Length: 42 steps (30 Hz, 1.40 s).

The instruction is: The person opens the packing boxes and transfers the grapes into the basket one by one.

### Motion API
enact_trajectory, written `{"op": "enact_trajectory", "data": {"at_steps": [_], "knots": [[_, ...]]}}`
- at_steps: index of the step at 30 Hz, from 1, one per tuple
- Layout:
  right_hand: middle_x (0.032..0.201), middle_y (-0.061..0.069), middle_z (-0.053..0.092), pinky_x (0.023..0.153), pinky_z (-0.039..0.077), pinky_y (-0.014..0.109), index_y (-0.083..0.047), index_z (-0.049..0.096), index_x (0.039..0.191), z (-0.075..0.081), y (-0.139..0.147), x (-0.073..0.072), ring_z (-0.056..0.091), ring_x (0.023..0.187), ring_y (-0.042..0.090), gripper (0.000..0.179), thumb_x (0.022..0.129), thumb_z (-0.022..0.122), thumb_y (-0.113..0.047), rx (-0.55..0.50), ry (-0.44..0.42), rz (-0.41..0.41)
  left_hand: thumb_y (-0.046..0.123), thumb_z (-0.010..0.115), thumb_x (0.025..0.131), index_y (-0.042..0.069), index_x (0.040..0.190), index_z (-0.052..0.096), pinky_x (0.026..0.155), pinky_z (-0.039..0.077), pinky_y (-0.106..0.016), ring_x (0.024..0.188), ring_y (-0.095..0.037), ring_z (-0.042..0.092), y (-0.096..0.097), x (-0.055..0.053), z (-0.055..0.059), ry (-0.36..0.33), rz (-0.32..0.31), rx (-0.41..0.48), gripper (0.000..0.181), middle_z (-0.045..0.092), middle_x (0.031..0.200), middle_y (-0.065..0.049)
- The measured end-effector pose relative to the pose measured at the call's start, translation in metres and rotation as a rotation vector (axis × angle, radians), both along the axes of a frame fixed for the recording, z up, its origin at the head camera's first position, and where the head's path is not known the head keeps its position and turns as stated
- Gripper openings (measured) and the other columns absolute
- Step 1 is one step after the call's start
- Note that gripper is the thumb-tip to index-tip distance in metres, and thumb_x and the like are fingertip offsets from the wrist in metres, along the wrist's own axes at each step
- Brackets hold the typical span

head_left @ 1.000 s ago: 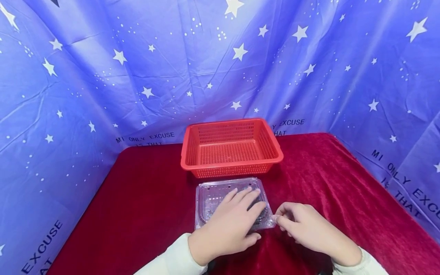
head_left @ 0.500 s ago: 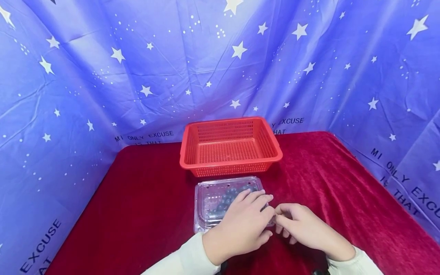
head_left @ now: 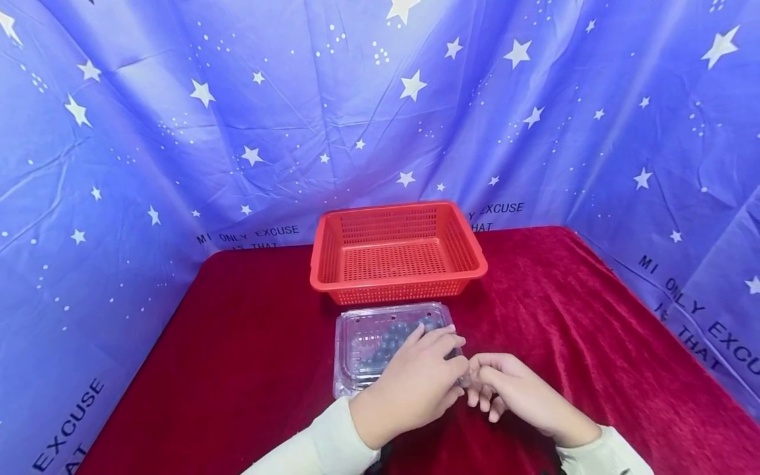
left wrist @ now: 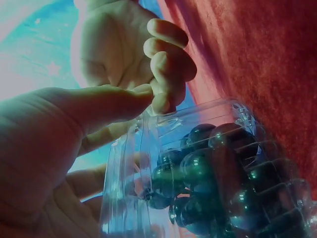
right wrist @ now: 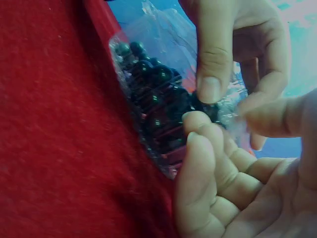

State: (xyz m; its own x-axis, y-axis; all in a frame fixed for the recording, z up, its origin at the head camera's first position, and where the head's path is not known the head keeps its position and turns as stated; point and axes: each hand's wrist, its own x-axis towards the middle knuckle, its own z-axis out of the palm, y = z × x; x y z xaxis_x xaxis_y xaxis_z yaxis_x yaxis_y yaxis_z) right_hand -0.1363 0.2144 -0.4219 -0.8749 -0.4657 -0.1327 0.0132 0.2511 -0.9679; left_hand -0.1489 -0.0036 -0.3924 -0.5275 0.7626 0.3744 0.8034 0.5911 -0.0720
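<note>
The clear plastic box (head_left: 359, 340), with dark round fruits (left wrist: 203, 173) inside, lies on the red cloth (head_left: 237, 343) at six o'clock from the red basket (head_left: 398, 287), just beside it. The left hand (head_left: 412, 382) rests over its four-o'clock side, fingers loosely extended and slightly apart. Farthest right, the right hand (head_left: 516, 389) pinches the box's four-o'clock corner between thumb and forefinger, the other fingers loosely curled.
</note>
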Motion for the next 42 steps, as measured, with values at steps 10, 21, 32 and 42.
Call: {"op": "enact_trajectory", "data": {"at_steps": [10, 21, 32, 42], "knots": [[0.081, 0.008, 0.067, 0.055, 0.056, 0.027, 0.01, 0.06, 0.107, -0.0027, 0.0001, 0.0001, 0.06, 0.065, 0.008, 0.022, 0.095, 0.048, -0.003, -0.086, -0.062, 0.008, 0.032, 0.084, 0.086, 0.031, 0.089, 0.074, 0.109, 0.048, -0.058, 0.141, -0.023, 0.054, -0.0028, -0.0032, 0.0017, -0.036, -0.025, 0.004, 0.011, 0.066, 0.131, 0.001], [0.079, 0.005, 0.067, 0.056, 0.056, 0.025, 0.008, 0.06, 0.102, -0.0081, -0.0001, -0.0006, 0.06, 0.064, 0.007, 0.018, 0.1, 0.051, -0.008, -0.111, -0.054, 0.023, 0.037, 0.081, 0.084, 0.032, 0.087, 0.075, 0.113, 0.046, -0.05, 0.138, -0.021, 0.055, -0.002, -0.0038, 0.0007, 0.043, -0.016, 0.008, 0.008, 0.067, 0.127, 0.004], [0.078, 0.005, 0.067, 0.055, 0.055, 0.025, 0.009, 0.059, 0.099, -0.0075, 0.0, -0.0008, 0.06, 0.063, 0.007, 0.016, 0.096, 0.049, -0.003, -0.097, -0.056, 0.023, 0.039, 0.077, 0.085, 0.03, 0.082, 0.078, 0.112, 0.044, -0.044, 0.13, -0.017, 0.06, 0.0018, -0.0021, -0.0014, 0.188, -0.022, 0.048, 0.01, 0.07, 0.118, 0.007], [0.076, 0.004, 0.067, 0.054, 0.054, 0.025, 0.006, 0.061, 0.098, -0.0072, -0.0004, -0.0011, 0.058, 0.061, 0.006, 0.015, 0.096, 0.048, -0.003, -0.074, -0.031, 0.025, 0.039, 0.077, 0.084, 0.031, 0.079, 0.077, 0.111, 0.043, -0.044, 0.129, -0.017, 0.061, 0.0016, -0.0031, -0.0051, 0.232, -0.045, 0.074, 0.01, 0.07, 0.113, 0.01]]}}
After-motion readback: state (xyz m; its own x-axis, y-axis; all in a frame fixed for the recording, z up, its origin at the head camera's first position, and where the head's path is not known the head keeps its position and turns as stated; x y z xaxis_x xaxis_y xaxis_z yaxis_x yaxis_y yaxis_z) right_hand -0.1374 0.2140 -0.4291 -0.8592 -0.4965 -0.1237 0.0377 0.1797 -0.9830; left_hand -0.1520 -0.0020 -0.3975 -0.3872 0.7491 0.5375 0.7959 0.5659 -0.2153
